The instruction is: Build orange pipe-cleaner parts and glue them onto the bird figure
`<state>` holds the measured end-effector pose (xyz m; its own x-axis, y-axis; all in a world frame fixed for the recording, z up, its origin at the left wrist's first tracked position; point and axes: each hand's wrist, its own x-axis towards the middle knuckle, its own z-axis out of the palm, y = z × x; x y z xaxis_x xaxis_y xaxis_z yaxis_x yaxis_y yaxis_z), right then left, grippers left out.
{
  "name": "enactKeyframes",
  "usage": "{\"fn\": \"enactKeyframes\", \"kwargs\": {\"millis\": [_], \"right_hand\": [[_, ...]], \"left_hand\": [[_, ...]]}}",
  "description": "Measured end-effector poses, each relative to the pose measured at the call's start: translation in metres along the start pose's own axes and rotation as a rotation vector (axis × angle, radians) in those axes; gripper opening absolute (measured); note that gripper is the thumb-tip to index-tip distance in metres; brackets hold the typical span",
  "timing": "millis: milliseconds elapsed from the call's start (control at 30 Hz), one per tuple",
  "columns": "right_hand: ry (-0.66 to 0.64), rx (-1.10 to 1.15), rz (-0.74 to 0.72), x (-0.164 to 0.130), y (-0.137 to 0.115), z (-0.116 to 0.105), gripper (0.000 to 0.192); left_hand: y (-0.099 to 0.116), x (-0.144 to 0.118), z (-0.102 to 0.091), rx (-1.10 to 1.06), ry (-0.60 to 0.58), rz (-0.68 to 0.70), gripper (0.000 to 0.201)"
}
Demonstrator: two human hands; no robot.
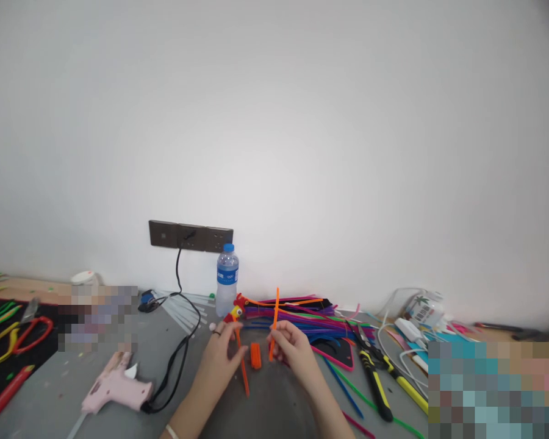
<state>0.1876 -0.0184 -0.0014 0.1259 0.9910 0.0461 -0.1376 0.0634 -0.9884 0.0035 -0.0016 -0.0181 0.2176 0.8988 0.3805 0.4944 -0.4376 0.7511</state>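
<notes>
My left hand (222, 350) pinches an orange pipe cleaner (243, 366) that slants down toward the grey table (274, 405). My right hand (291, 344) pinches a second orange pipe cleaner (274, 320), held nearly upright. Between the hands a small coiled orange piece (255, 355) lies on the table. Just beyond my left hand sits a small red and yellow pipe-cleaner figure (236, 310). A ring shows on one left finger.
A pile of coloured pipe cleaners (302, 317) lies behind the hands. A water bottle (227, 280) stands by the wall socket (191, 235). A pink glue gun (114, 387) with a black cord lies left. Yellow-handled pliers (375, 381), scissors (9, 338) and cables crowd the sides.
</notes>
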Motion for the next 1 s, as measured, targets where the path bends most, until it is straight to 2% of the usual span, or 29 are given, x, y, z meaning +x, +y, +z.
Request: {"fn": "enactKeyframes", "kwargs": {"millis": [67,100,367,567,700,867,1000], "right_hand": [[-0.001,-0.013,-0.002,0.002,0.004,0.002,0.050],[-0.007,-0.025,-0.005,0.002,0.006,0.003,0.051],[0.033,-0.171,-0.084,0.003,0.012,0.008,0.047],[-0.033,-0.272,-0.061,0.005,0.030,0.010,0.043],[-0.043,-0.219,-0.026,0.005,0.030,0.010,0.045],[-0.017,-0.075,0.017,0.006,0.015,0.004,0.049],[0.041,0.105,-0.008,0.004,0.003,-0.003,0.045]], "left_hand": [[0.006,-0.002,0.000,0.103,-0.047,0.054,0.006],[0.009,-0.004,0.001,0.150,-0.057,0.051,0.006],[0.015,-0.014,0.014,0.386,-0.110,-0.043,0.033],[0.017,-0.017,0.020,0.449,-0.120,-0.057,0.033],[0.017,-0.017,0.022,0.468,-0.106,-0.061,0.020],[0.015,-0.015,0.018,0.444,-0.075,-0.045,0.013],[0.017,-0.010,0.010,0.388,0.082,0.042,0.015]]}}
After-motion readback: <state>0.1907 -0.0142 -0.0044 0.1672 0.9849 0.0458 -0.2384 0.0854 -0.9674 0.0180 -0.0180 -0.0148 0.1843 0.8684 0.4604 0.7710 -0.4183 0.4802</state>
